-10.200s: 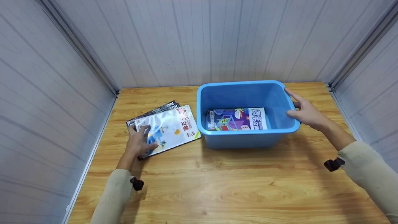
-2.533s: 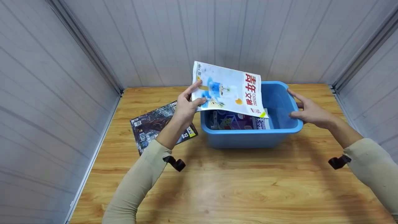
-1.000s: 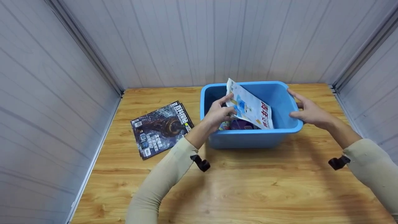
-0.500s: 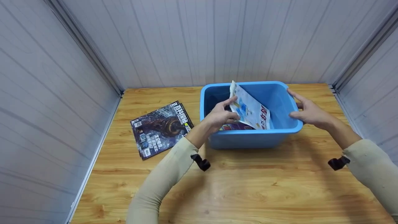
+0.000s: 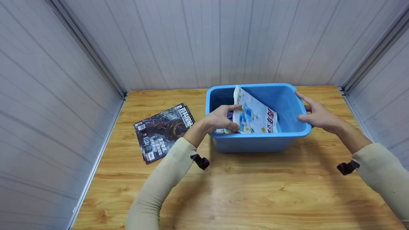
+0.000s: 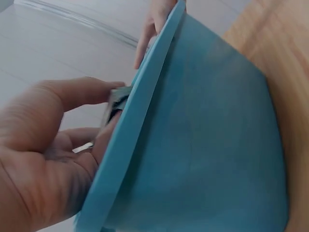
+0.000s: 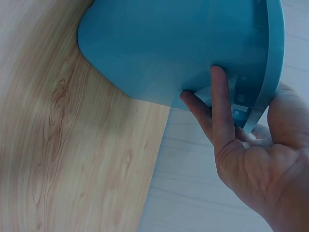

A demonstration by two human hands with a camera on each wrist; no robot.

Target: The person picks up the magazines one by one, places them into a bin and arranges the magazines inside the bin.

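Head view: magazine (image 5: 255, 115) tilts in bin (image 5: 255, 140), pinched by left hand (image 5: 219, 118).

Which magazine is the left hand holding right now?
The white-and-blue magazine, tilted inside the blue bin, pinched by the left hand. The dark magazine lies flat on the table, untouched.

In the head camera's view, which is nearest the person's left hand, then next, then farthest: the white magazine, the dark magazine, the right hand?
1. White magazine: held by the left hand, inside the blue bin.
2. Dark magazine: on the table, left.
3. Right hand: at the bin's right rim.
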